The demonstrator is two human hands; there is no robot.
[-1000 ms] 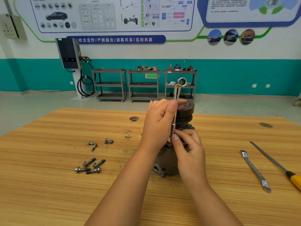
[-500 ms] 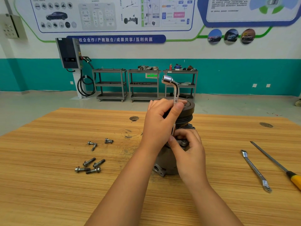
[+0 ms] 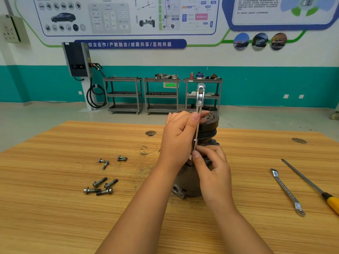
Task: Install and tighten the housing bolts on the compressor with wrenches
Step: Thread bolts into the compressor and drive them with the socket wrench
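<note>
Looking into an automotive training workshop. Spotting blue-bordered car-diagram posters (image 3: 128, 15) across the white-and-teal wall (image 3: 256, 57), catching a dark wall-mounted charging unit (image 3: 77, 59), noting three grey metal shelf trolleys (image 3: 161, 93) holding parts, and finding loose steel flange bolts (image 3: 100, 181) plus a flat steel wrench (image 3: 286, 191) on the pale wooden workbench (image 3: 55, 208).

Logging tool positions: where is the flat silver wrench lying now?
In the head view, the flat silver wrench lies on the wooden table's right side, beside the yellow-handled screwdriver, right of the grey compressor.

Shiny metal wrench (image 3: 199, 99), dull grey metal compressor (image 3: 185, 182), grained wood table (image 3: 55, 208).
</note>
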